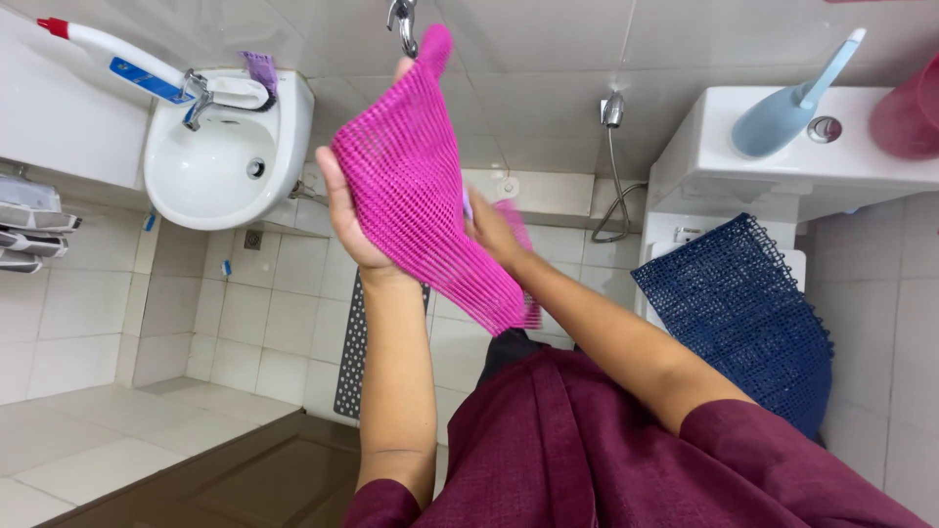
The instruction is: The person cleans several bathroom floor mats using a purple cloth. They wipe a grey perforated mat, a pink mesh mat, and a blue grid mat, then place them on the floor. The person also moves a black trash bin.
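Holding a pink perforated plastic mat (421, 196) up before the white tiled wall (548, 59), left hand (344, 210) and right hand (492, 235) are both gripping its edges, white washbasin (210, 166) nearby.

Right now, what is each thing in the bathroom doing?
pink mesh mat: held up in the air, bent and drooping
left hand: gripping the mat's left edge
right hand: holding the mat from behind, partly hidden
blue mesh mat: lying over the toilet
sink: empty, no water running
grey mat: leaning on the wall
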